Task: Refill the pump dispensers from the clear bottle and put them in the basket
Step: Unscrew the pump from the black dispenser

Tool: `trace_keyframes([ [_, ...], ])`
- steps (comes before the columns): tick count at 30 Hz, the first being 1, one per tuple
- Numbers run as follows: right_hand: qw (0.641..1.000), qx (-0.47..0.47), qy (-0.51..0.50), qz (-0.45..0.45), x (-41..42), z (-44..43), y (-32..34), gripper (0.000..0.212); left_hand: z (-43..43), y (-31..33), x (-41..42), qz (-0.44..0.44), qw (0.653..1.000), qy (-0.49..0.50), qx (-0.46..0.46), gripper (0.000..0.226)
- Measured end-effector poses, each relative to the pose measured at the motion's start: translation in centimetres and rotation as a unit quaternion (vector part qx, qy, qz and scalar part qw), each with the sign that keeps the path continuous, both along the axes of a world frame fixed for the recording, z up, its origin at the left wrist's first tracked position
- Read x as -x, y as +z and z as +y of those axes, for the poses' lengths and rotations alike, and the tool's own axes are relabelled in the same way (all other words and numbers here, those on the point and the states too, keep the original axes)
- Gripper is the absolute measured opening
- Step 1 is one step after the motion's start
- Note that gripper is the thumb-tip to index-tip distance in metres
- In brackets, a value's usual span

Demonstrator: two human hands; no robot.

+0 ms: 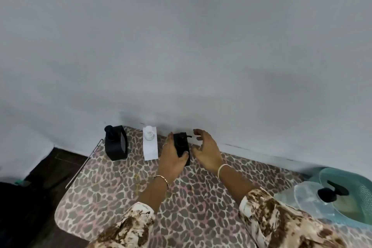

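Your left hand [173,157] is wrapped around the black dispenser [181,141], thumb on its near face, and the dispenser stands upright on the bench [120,197], close against the wall. Your right hand [207,151] is open with fingers spread, just to the right of the pump head and holding nothing. The main risk is the spout: it points toward your right hand, so a careless reach could press it and squirt liquid, or knock the body askew in your grip. The printed cover on the bench looks soft, so a dispenser set down hard may rock and tip. Just left of your left hand stands the white dispenser [150,145], and beyond it a second black dispenser [115,145]; swinging your elbow out could topple either. The basket [360,223] sits well to the right of your right hand, with a clear vessel [306,195] by it. Whether that is the refill bottle, I cannot tell.
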State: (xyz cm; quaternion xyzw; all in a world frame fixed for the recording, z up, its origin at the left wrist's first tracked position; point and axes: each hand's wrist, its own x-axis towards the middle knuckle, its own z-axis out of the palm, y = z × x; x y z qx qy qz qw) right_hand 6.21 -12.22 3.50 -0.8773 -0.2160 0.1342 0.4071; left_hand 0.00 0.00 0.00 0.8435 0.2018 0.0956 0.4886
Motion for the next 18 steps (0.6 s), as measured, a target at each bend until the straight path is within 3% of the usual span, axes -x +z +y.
trace_keyframes([
  [3,0.999,0.007,-0.029,0.027,-0.8,0.6,-0.8,0.058,-0.4,-1.2,-0.7,0.025,0.999,0.035,0.031,0.054],
  [10,0.998,0.009,-0.043,0.045,-2.3,2.4,-2.6,0.053,-0.2,-2.4,-1.6,0.099,0.989,0.073,0.077,0.064],
  [18,0.997,0.043,-0.063,-0.022,-2.2,3.9,-3.8,0.043,-0.8,-2.3,-2.1,0.107,0.99,0.07,0.068,0.07],
])
